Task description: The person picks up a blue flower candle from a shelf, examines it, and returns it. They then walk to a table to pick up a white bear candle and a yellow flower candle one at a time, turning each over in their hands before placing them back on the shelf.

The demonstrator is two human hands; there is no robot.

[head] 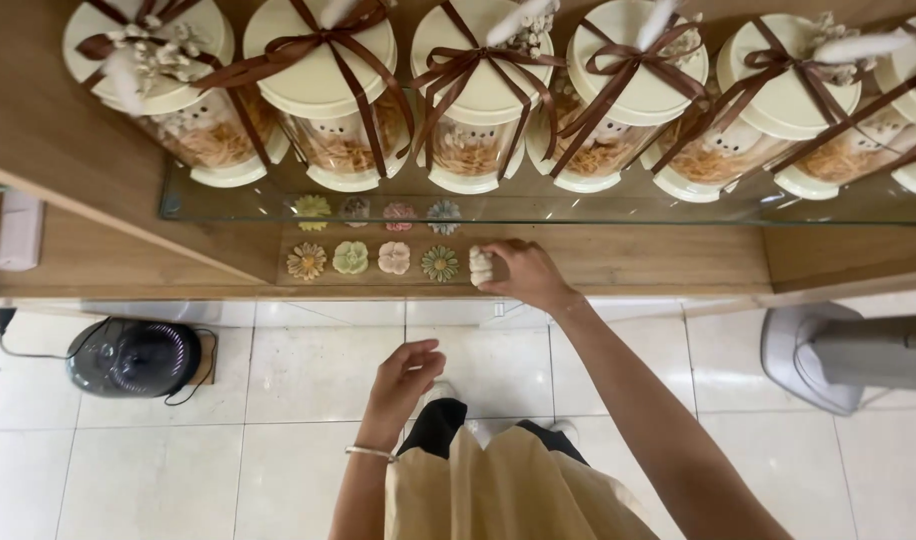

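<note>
My right hand (523,272) reaches to the lower wooden shelf (658,262) and grips a small white figurine (480,266) at the right end of a row of flower-shaped pieces. The row holds a yellow-brown flower (306,261), a pale green one (351,258), a pink one (394,257) and a green-yellow one (440,263). My left hand (403,377) hangs lower, over the floor, fingers loosely curled and holding nothing. A thin bracelet (370,453) is on its wrist.
Above, a glass shelf (228,205) carries several cream round clear gift boxes (483,95) tied with brown ribbon. A dark round appliance (135,357) with a cable sits on the tiled floor at left. A grey and white stand base (848,357) is at right.
</note>
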